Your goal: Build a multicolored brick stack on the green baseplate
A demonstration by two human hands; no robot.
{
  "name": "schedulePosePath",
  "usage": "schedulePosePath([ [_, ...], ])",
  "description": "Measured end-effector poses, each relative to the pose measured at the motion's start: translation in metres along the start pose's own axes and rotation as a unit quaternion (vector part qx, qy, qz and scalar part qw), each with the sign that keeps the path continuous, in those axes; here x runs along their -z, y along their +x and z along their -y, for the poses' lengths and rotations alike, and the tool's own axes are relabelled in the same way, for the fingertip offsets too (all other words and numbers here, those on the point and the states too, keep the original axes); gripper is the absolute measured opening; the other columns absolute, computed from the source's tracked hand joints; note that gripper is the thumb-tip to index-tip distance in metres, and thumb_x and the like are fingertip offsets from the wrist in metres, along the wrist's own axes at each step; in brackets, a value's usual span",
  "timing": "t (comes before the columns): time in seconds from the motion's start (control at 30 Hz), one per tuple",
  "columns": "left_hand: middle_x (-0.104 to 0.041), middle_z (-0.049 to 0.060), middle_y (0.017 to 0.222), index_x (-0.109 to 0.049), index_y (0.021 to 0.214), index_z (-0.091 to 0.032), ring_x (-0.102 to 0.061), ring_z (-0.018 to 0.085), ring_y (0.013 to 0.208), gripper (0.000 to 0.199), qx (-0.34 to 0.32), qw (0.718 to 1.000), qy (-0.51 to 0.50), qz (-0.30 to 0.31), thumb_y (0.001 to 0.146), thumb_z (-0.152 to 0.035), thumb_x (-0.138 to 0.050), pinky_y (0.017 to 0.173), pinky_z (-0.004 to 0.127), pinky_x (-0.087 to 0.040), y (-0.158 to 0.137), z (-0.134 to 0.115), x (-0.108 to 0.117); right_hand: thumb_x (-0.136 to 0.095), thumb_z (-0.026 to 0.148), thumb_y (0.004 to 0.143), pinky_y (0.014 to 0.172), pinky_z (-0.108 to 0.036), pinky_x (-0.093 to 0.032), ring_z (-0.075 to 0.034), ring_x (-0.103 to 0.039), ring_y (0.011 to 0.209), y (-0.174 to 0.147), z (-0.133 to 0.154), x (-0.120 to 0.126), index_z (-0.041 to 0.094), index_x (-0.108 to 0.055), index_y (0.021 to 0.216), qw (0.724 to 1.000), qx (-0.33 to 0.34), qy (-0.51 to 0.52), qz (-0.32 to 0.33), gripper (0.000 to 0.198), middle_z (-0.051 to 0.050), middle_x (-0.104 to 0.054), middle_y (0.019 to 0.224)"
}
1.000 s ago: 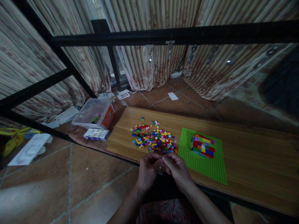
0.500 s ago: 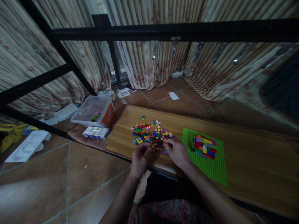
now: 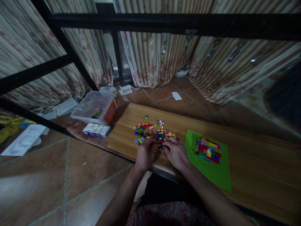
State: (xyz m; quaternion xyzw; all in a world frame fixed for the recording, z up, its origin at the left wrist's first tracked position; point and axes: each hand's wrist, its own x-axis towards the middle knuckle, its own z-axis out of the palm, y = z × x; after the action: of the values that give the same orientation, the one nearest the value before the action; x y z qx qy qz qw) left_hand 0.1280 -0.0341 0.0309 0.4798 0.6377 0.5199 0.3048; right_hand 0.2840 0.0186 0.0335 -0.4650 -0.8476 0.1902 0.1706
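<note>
A loose heap of small toy building bricks in many colours lies on the wooden board. At its near left edge, my left hand is closed, fingers curled inward; whatever the fingertips hold is hidden. My right hand reaches into the heap's near right side, fingers bent and pressed together, and what they grip is too small to make out. Right of that hand lies a green studded baseplate. On it stands a low block structure of red, yellow, blue, white and purple bricks.
A clear plastic tub with an orange label holds a few pieces at the left. A small white box sits before it. The long wooden board extends right. Behind are a dark metal frame and striped curtains.
Both hands have shifted slightly closer in over the brick heap, and their fingers are more curled. The camera view has tilted a little. Baseplate and structure look unchanged.
</note>
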Motion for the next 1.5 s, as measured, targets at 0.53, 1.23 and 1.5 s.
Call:
schedulePosePath([
  [0.53, -0.069, 0.004, 0.093, -0.067, 0.094, -0.021, -0.064, 0.018, 0.087, 0.016, 0.037, 0.995, -0.086, 0.029, 0.079, -0.028, -0.065, 0.079, 0.027, -0.048, -0.018, -0.016, -0.002, -0.045, 0.023, 0.092, 0.081, -0.029, -0.049, -0.017, -0.063, 0.087, -0.041, 0.001, 0.023, 0.025, -0.067, 0.091, 0.983, -0.021, 0.144, -0.111, 0.022, -0.004, -0.065, 0.092],
  [1.23, -0.063, 0.0, 0.083, -0.063, 0.082, -0.021, -0.056, 0.014, 0.079, 0.008, -0.134, 0.952, 0.212, 0.175, 0.079, -0.014, -0.063, 0.072, 0.026, -0.042, -0.011, -0.057, -0.185, -0.055, 0.049, 0.085, 0.074, -0.027, -0.051, -0.02, -0.064, 0.084, -0.177, -0.118, 0.077, 0.021, -0.07, 0.092, 0.888, -0.291, 0.224, -0.278, 0.032, -0.005, -0.068, 0.092],
  [1.5, -0.064, -0.001, 0.08, -0.063, 0.077, -0.02, -0.058, 0.012, 0.076, 0.01, -0.125, 0.952, 0.2, 0.194, 0.075, -0.012, -0.069, 0.069, 0.024, -0.043, -0.003, -0.064, -0.193, -0.054, 0.047, 0.087, 0.077, -0.029, -0.051, -0.02, -0.064, 0.089, -0.182, -0.133, 0.077, 0.022, -0.069, 0.093, 0.888, -0.27, 0.258, -0.268, 0.03, -0.006, -0.068, 0.093],
])
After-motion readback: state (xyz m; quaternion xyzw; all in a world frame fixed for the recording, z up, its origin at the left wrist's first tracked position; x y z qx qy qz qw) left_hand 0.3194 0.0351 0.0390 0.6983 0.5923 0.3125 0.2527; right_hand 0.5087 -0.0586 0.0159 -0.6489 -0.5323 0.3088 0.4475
